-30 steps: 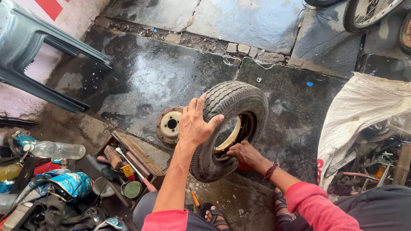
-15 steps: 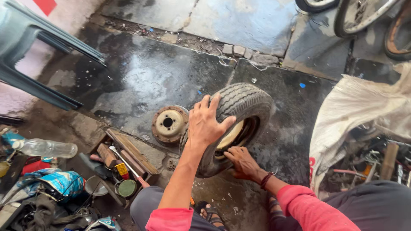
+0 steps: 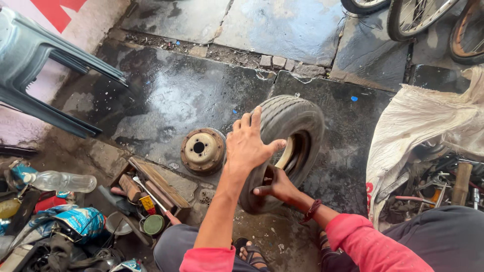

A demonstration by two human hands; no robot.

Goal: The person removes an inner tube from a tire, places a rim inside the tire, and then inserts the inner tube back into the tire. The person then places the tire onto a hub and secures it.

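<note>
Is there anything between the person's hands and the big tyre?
No. The left hand lies flat on the grey ribbed rubber tyre, and the right hand grips its lower inner edge. The rusty round metal hub lies beside it on the floor.

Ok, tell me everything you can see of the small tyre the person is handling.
The small tyre is grey-black rubber with ribbed tread, dusty and worn, standing upright on the wet stone floor. A pale rim shows inside its opening. The left hand lies flat on its tread and sidewall; the right hand grips its lower edge. A rusty wheel hub lies just left of it.
</note>
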